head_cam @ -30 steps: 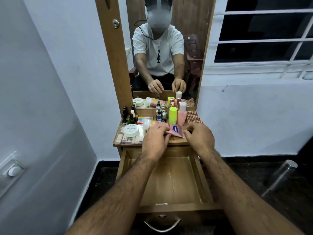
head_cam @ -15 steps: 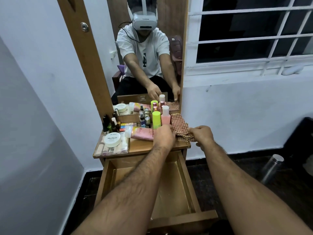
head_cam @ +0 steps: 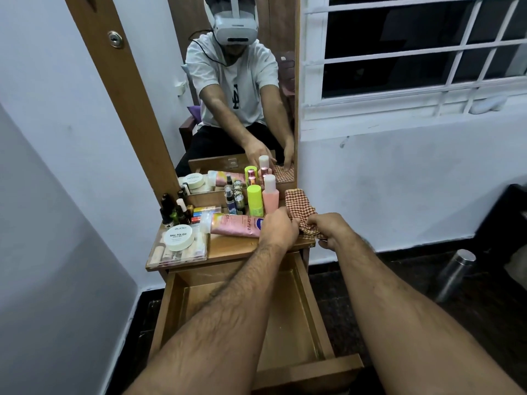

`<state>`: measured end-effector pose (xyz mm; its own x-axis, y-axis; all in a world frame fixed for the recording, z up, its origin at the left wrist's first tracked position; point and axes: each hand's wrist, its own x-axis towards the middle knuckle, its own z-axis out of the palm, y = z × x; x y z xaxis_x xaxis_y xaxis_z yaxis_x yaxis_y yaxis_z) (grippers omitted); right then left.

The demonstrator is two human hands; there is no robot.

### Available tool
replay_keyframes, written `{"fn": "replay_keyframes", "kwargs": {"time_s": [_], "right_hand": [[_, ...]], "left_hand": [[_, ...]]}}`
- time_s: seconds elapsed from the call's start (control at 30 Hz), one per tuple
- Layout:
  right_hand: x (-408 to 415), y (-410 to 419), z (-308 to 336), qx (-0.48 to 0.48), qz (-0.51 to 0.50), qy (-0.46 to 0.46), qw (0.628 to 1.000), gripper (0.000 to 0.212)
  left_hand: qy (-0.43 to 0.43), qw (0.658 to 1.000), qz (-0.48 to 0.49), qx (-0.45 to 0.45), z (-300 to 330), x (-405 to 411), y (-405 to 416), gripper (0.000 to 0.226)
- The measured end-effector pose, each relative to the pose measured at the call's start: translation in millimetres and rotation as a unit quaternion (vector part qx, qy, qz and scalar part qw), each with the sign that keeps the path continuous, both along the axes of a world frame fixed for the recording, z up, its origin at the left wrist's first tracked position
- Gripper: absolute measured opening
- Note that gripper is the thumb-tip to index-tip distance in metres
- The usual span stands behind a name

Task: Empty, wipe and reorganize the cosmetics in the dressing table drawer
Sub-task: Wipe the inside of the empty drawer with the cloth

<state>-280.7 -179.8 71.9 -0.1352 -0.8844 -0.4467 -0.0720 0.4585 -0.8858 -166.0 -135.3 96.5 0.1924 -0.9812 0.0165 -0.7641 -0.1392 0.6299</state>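
Fingers of the right hand (head_cam: 330,230) curl round the near edge of the red-and-cream checked cloth (head_cam: 299,205), pinching a fold of it at the right front corner of the wooden dressing table top (head_cam: 228,248). Left hand (head_cam: 278,228) meets the same cloth from the other side; its fingertips are hidden behind the knuckles, so whether it pinches or only presses cannot be told.

Cloth is soft, limp and light. It will drape and bunch; best gathered into a wad in one palm before wiping, not held by a corner.

Just left of the hands lies a pink squeeze tube (head_cam: 236,225), with a neon-yellow bottle (head_cam: 254,199) and a pale pink bottle (head_cam: 270,196) upright behind it. Further left, a white nail polish remover tub (head_cam: 179,237) sits on a clear plastic case.

Below, the open wooden drawer (head_cam: 171,309) holds no cosmetics; wiping looks to be the step in hand.
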Motion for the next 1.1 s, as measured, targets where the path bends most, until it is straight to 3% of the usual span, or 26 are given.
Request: {"fn": "replay_keyframes", "kwargs": {"time_s": [0.13,0.27,0.43,0.57,0.73,0.87,1.1], "right_hand": [[-9,19,11,-0.024,0.016,-0.021,0.999,0.005],[-21,51,23,-0.076,0.051,-0.032,0.995,0.006],[-29,102,33,-0.136,0.114,-0.074,0.981,0.011],[-19,143,35,-0.164,0.147,-0.126,0.967,0.021],[-2,182,39,-0.162,0.191,-0.133,0.959,0.021],[21,198,39,-0.134,0.210,-0.147,0.957,0.034],[49,214,35,-0.071,0.227,-0.222,0.945,0.027]], "left_hand": [[0.048,0.999,-0.006,0.012,5,-1,13,0.040],[0.160,0.987,-0.007,0.025,8,3,31,0.039],[0.393,0.916,-0.005,0.074,18,18,74,0.033],[0.502,0.862,-0.016,0.069,30,33,119,0.021],[0.508,0.860,-0.042,0.037,29,58,162,0.008],[0.497,0.866,-0.049,0.023,27,71,189,0.014],[0.472,0.881,-0.042,-0.010,13,97,216,0.024]]}}
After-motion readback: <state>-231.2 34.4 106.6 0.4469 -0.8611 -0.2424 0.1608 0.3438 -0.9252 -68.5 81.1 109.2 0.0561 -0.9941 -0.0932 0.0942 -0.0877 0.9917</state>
